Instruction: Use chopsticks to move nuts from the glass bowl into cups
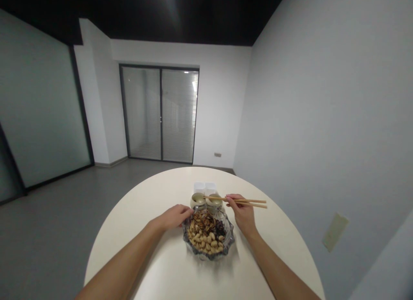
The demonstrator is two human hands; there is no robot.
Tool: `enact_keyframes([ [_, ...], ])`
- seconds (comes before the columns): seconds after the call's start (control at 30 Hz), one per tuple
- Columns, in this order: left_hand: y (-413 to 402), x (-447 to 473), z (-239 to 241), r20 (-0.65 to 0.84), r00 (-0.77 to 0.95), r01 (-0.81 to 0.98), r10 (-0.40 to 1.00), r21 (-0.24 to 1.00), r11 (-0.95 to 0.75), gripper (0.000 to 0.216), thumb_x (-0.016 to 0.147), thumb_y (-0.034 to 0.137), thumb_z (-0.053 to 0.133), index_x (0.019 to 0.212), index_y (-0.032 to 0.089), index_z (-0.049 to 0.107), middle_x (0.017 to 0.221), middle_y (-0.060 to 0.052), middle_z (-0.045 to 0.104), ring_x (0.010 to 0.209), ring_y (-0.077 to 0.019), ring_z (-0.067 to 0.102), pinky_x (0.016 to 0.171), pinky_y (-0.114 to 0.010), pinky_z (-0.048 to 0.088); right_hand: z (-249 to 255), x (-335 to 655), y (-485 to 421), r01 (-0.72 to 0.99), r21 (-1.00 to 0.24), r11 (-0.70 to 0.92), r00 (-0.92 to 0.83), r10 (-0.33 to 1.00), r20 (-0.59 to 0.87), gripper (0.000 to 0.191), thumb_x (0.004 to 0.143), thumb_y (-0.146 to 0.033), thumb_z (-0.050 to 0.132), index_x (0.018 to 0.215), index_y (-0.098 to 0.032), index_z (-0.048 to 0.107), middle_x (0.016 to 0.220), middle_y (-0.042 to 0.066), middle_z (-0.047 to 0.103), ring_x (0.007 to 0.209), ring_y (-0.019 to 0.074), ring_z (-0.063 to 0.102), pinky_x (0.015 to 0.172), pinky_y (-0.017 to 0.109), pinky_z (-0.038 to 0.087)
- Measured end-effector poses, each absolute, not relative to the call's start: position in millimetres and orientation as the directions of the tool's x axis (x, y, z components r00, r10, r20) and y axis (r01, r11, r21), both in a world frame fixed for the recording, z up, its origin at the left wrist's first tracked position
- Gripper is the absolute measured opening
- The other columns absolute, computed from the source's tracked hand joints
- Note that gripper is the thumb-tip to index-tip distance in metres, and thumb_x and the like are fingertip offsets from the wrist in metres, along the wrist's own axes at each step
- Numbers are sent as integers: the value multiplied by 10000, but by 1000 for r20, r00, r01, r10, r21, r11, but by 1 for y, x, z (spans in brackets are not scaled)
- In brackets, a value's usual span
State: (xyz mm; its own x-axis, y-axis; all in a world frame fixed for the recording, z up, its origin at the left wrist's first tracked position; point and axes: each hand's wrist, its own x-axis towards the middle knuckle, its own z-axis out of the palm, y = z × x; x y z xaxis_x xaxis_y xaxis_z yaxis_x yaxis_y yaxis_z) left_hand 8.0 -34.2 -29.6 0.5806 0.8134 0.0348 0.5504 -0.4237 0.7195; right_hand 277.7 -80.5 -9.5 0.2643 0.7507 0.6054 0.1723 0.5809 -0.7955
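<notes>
A clear glass bowl (231, 238) with a scalloped rim stands on the round table. Pale nuts in shells (209, 243), brown striped pieces (204, 221) and dark dried bits (220, 228) fill it in separate patches. My left hand (177, 216) grips the bowl's left rim, thumb at the edge, the other fingers partly hidden. A pair of wooden chopsticks (251, 202) is held in my right hand (240, 209). Their tips reach left over two small olive-green cups, a left cup (198, 200) and a right cup (217, 202), just behind the bowl. Whether the tips pinch anything cannot be made out.
Beyond the cups sits a white two-part dish (204, 187). The cream round table (155, 265) has a curved edge close to the white wall (322, 98) on the right. Glass doors (161, 115) stand across the grey floor (106, 188).
</notes>
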Motion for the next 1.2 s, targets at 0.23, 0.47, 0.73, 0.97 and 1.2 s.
enact_keyframes([
  [0.23, -34, 9, -28, 46, 582, 559, 812, 702, -441, 662, 875, 663, 311, 845, 115, 682, 740, -61, 649, 622, -162, 536, 557, -243, 395, -16, 268, -81, 264, -783, 563, 178, 769, 613, 244, 758, -449, 749, 793, -207, 752, 804, 56, 745, 741, 217, 675, 693, 345, 568],
  [0.47, -36, 9, -28, 1, 579, 553, 815, 734, -394, 660, 863, 674, 314, 888, 122, 674, 753, -56, 634, 609, -167, 551, 531, -244, 408, 3, 292, -87, 253, -796, 550, 250, 758, 603, 295, 764, -478, 729, 802, -186, 738, 792, 81, 745, 687, 205, 666, 545, 293, 546],
  [0.73, -34, 9, -29, 30, 585, 567, 810, 700, -435, 678, 874, 674, 293, 879, 118, 679, 721, -54, 641, 592, -159, 540, 545, -245, 400, 15, 317, -98, 212, -835, 507, 71, 845, 531, 338, 743, -490, 747, 812, -163, 695, 709, 70, 729, 632, 194, 681, 511, 276, 557],
  [0.97, -33, 7, -30, 38, 590, 558, 806, 703, -441, 663, 877, 673, 297, 857, 127, 674, 725, -48, 642, 602, -159, 539, 573, -250, 410, 17, 323, -100, 277, -820, 501, 51, 844, 534, 362, 758, -513, 731, 822, -162, 671, 697, 65, 715, 595, 178, 652, 521, 283, 556],
  [1.2, -32, 8, -32, 45, 585, 572, 810, 686, -450, 659, 877, 665, 302, 833, 123, 673, 724, -52, 639, 599, -161, 533, 570, -254, 409, 16, 325, -100, 264, -831, 489, 35, 857, 515, 357, 753, -503, 743, 823, -163, 660, 695, 56, 705, 606, 180, 653, 525, 279, 545],
])
